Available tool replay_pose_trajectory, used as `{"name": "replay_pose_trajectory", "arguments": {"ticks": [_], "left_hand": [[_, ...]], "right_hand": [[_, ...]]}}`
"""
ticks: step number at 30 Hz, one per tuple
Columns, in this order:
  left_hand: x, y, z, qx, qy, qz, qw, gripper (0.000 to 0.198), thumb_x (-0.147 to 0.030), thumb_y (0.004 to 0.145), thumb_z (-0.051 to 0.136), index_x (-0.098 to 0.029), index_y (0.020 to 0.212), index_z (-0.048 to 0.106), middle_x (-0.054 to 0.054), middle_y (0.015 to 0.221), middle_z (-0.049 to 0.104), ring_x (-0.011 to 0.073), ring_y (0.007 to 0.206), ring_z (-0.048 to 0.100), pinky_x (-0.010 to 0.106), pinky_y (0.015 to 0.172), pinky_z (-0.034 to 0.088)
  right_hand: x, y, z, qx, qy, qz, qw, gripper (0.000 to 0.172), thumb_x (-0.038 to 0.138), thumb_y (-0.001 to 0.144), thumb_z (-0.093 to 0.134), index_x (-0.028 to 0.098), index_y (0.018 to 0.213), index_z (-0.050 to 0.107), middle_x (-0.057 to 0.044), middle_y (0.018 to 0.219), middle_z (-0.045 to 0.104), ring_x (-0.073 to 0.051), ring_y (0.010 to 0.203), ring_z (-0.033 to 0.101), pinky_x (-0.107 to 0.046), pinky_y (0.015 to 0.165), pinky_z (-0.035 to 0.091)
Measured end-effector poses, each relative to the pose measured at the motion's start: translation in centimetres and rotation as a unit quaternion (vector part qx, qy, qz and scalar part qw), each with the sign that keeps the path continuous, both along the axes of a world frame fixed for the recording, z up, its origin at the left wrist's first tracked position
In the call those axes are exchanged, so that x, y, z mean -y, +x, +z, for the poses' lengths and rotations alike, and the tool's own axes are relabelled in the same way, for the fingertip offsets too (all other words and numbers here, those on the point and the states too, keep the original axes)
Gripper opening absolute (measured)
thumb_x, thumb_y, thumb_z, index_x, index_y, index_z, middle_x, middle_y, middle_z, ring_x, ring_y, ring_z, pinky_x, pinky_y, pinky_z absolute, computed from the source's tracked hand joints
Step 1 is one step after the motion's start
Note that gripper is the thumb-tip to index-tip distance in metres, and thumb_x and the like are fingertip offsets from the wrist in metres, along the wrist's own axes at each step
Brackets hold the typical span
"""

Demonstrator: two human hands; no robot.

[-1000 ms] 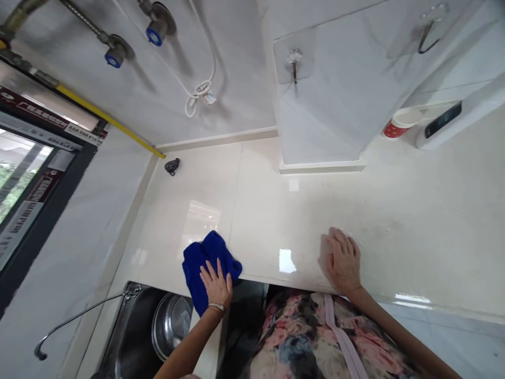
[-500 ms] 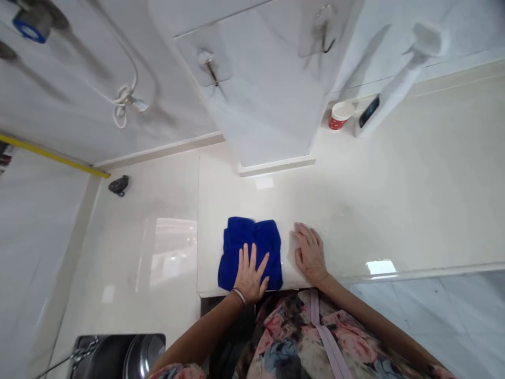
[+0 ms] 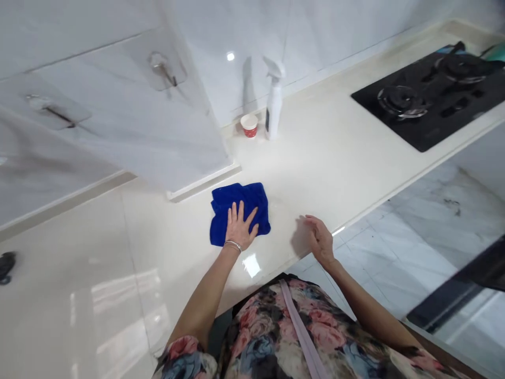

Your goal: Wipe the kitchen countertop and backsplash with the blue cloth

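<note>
My left hand (image 3: 240,229) lies flat on a folded blue cloth (image 3: 257,197), fingers spread, pressing it against the cream countertop (image 3: 315,163). The cloth's edges show beyond the fingers; the part beneath the palm is hidden. To the right, near the counter's front edge, my right hand (image 3: 321,242) is raised off the surface, its shadow falling beside it. Its fingers are loosely bent, close to one another, and nothing shows in them. A bracelet circles my left wrist.
A white spray bottle (image 3: 273,108) and a red-and-white paper cup (image 3: 249,126) stand against the back wall. Farther right is a black gas hob (image 3: 430,100). A wall pillar (image 3: 185,142) with hooks juts out at left. A small dark object (image 3: 6,266) lies at far left.
The view has swung right, bringing the hob into sight. My left hand and the cloth have moved away from the front edge, toward the pillar's right. My right hand has lifted off the counter.
</note>
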State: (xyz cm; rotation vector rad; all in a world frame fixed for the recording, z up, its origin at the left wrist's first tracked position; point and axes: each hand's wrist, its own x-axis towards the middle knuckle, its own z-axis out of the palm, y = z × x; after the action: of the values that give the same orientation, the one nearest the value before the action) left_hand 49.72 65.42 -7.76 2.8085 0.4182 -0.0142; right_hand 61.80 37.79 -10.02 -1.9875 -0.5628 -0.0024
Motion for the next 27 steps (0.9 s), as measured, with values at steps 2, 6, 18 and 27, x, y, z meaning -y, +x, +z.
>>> {"name": "replay_pose_trajectory", "arguments": {"ticks": [2,6,18,27], "left_hand": [[-0.4,0.4,-0.1,0.007,0.011,0.003,1.0,0.06,-0.043,0.1,0.048,-0.031,0.159,0.04,0.011,0.176,0.001,0.0457,0.16,0.0,0.068,0.128,0.014],[0.2,0.0,-0.7,0.02,0.032,0.011,0.999,0.062,-0.042,0.1,0.047,-0.024,0.159,0.04,0.014,0.176,0.001,0.0461,0.16,0.002,0.067,0.128,0.016],[-1.1,-8.4,-1.4,0.142,0.077,-0.295,0.942,0.076,-0.048,0.091,0.061,-0.032,0.16,0.036,0.012,0.176,0.008,0.0427,0.16,0.015,0.061,0.121,0.036],[4.4,-3.3,-3.6,0.12,0.038,-0.227,0.966,0.063,-0.051,0.09,0.058,-0.039,0.152,0.05,0.009,0.173,0.026,0.0423,0.161,0.007,0.066,0.123,0.031]], "right_hand": [[-0.2,-0.7,-0.1,0.003,0.012,0.006,1.0,0.043,0.008,0.08,0.045,0.021,0.116,0.063,-0.01,0.127,0.07,-0.021,0.119,0.065,-0.04,0.103,0.055],[-2.1,-1.7,-0.2,0.005,0.024,0.034,0.999,0.037,0.009,0.082,0.046,0.023,0.111,0.064,-0.008,0.123,0.073,-0.02,0.113,0.068,-0.038,0.1,0.056],[3.0,-3.6,0.6,0.013,-0.007,-0.102,0.995,0.034,0.007,0.081,0.042,0.021,0.098,0.068,-0.001,0.083,0.075,-0.013,0.072,0.071,-0.025,0.067,0.058],[2.2,-4.7,-0.2,0.047,-0.023,-0.021,0.998,0.036,0.002,0.083,0.04,0.021,0.102,0.064,-0.006,0.103,0.075,-0.01,0.067,0.067,-0.026,0.07,0.06]]}}
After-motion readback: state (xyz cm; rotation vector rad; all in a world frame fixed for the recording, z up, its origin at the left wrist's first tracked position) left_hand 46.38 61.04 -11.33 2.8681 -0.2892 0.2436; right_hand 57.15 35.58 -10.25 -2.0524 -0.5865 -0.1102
